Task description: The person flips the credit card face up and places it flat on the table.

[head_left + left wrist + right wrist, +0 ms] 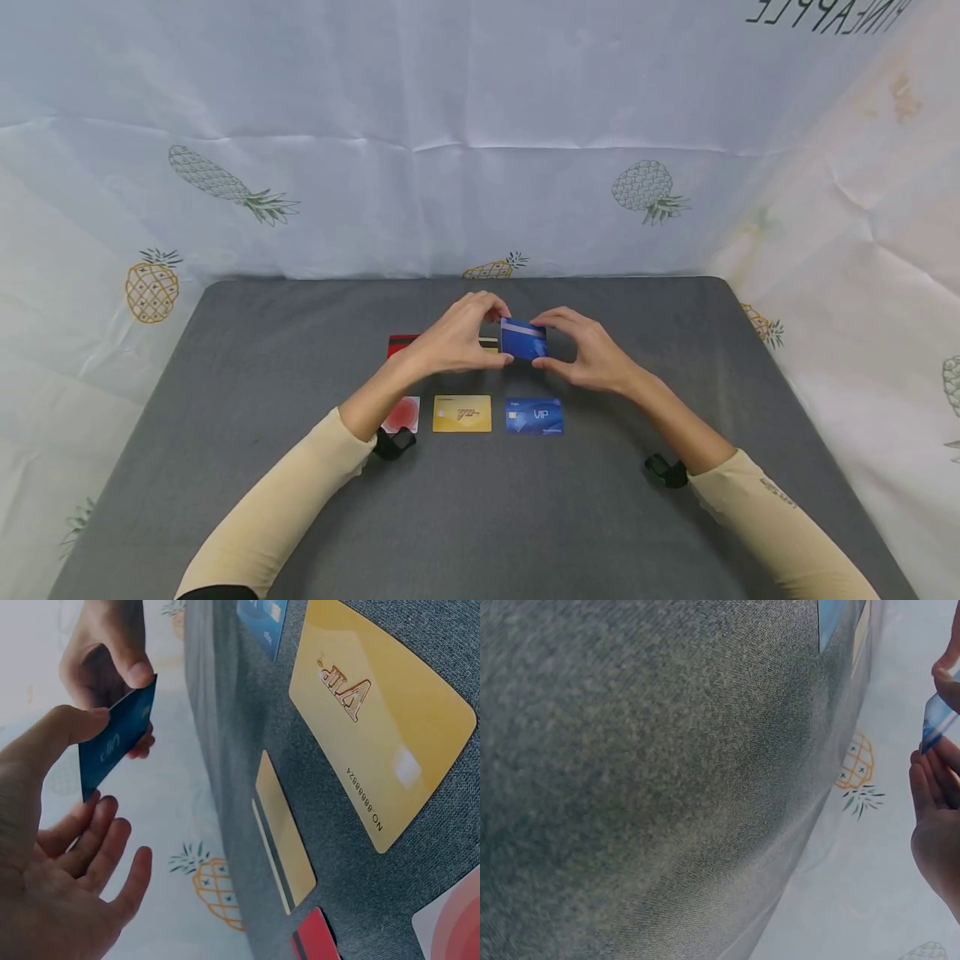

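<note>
Pinching a glossy blue rectangular plastic card (523, 340) by the edges with left grip (459, 337) and right grip (588, 352), so kinda risking a drop from uneven squeezing.

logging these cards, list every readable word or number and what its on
"VIP": held blue card
"VIP": blue card on the table
"VIP": front gold card
"NO.", then eights ending 24, count unclear: same card
"PINEAPPLE", running right to left: backdrop
Too small to read: other print on the cards, marking on the right sleeve
</note>
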### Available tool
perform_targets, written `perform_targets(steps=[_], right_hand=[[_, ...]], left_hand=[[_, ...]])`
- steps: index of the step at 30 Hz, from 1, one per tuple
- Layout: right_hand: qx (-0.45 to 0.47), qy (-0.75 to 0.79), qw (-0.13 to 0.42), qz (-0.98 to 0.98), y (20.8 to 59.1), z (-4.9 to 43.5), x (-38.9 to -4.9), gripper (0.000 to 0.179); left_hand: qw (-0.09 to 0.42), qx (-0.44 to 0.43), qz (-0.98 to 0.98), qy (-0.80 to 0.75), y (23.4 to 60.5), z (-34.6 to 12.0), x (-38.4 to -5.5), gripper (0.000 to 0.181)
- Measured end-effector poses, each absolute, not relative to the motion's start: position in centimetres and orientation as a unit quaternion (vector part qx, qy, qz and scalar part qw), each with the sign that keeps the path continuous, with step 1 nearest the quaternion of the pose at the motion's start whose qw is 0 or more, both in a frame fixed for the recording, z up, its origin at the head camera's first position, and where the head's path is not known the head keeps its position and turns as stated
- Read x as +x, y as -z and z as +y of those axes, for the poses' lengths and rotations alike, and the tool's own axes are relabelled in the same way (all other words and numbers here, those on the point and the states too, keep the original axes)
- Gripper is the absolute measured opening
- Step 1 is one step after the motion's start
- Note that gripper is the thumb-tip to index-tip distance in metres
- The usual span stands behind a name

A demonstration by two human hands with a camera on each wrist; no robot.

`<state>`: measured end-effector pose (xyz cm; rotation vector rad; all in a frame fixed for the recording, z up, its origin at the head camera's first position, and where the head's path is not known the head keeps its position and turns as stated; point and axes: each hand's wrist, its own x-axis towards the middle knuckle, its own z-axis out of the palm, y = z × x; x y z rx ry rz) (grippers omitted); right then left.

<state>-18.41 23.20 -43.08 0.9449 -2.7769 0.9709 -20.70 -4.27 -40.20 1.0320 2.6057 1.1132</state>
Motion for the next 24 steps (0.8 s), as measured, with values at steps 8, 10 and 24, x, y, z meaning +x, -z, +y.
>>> perform_targets(steps=[8,10,24], right_hand=[[0.300,-0.310,0.029,-0.902,42.99,23.05,-18.37,0.065],[0.298,-0.308,0.029,-0.903,43.01,22.94,-18.37,0.066],[0.306,-0.320,0.051,-0.895,43.13,22.63,-18.16,0.061]], left_hand=[[0.056,0.332,0.866,-0.369,40.29,-4.25,-20.70,0.056],[0.054,0.329,0.869,-0.367,40.27,-4.26,-20.65,0.056],[0.051,0.337,0.856,-0.390,40.69,-4.63,-20.62,0.062]])
